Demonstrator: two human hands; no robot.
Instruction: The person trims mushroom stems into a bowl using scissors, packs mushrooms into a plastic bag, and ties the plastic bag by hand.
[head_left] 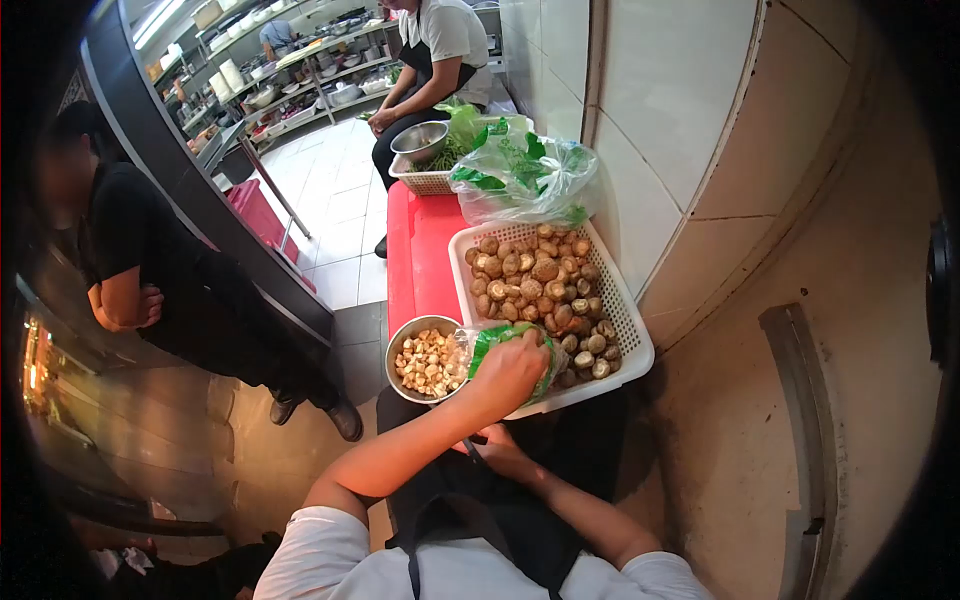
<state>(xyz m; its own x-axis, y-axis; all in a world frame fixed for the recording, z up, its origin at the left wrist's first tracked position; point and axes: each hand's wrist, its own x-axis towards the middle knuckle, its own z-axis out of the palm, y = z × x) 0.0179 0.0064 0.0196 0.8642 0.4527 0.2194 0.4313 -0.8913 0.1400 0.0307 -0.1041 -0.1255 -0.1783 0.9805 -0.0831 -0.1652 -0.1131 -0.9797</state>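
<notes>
My left hand [512,372] reaches across to the right, its fingers closed on a clear and green plastic bag [484,343]. The bag lies between a metal bowl [391,377] and the near end of a white perforated basket [640,350]. Pale cut mushroom pieces [428,362] are in the bowl. Many whole brown mushrooms [545,270] fill the basket. Below that arm, close to my lap, my right hand [503,452] is closed around something thin and dark, only partly visible, which I cannot identify.
The basket and bowl stand on a red surface [420,235] beside a tiled wall. Behind them are a tied plastic bag [535,175] and a basket of greens with a metal bowl [420,141]. One person sits beyond; another stands at left with arms folded. Shelves of kitchenware line the back.
</notes>
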